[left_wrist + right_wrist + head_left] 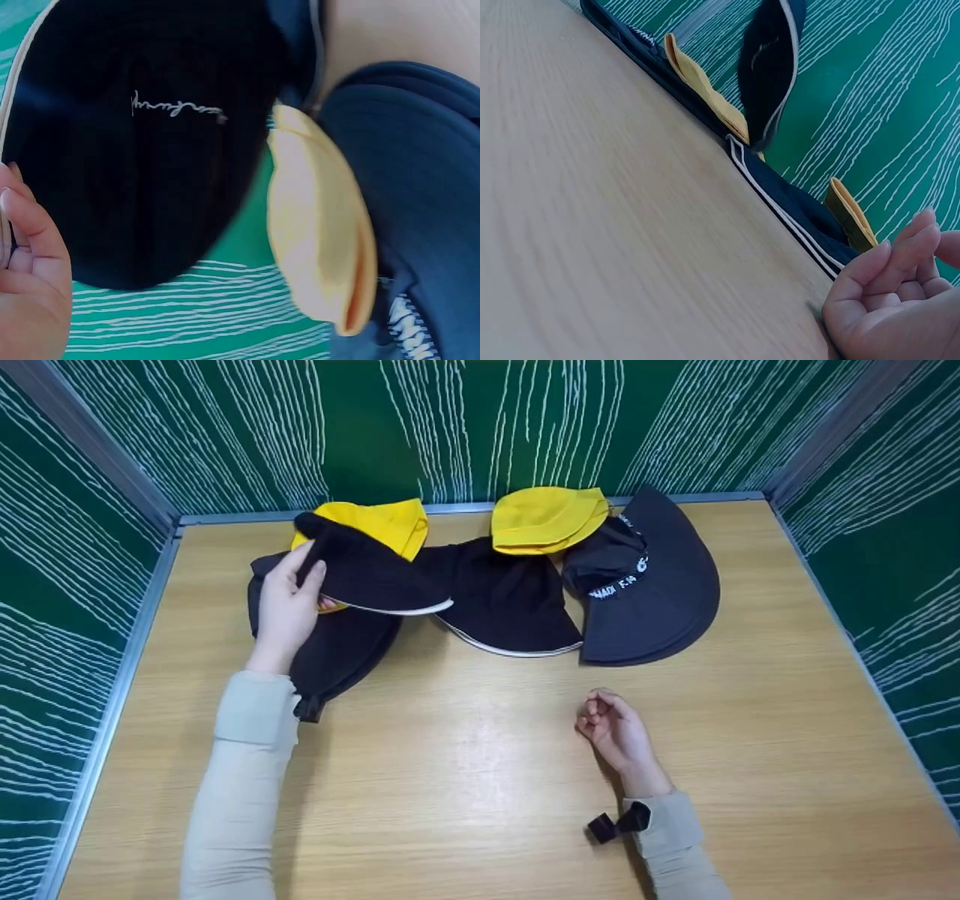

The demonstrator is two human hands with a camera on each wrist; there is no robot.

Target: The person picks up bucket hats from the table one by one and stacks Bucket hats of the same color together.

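My left hand point(289, 604) pinches a black bucket hat point(375, 577) by its white-edged brim and holds it raised and tilted over the left end of a row of hats. White script lettering shows on this hat in the left wrist view. Beneath it lies a dark wide-brimmed hat point(352, 652), partly covered. A yellow hat point(411, 521) shows behind the raised one. My right hand point(619, 731) rests on the table with its fingers loosely curled and nothing in them. Nearest to it are a second white-edged black bucket hat point(502, 611) and a dark wide-brimmed hat with white lettering point(667, 577).
Another yellow hat point(551, 517) leans over the two dark hats at the back right. Green walls with white streaks point(360, 427) rise behind and beside the wooden table point(480, 780). A grey metal edge point(457, 508) runs along the table's back.
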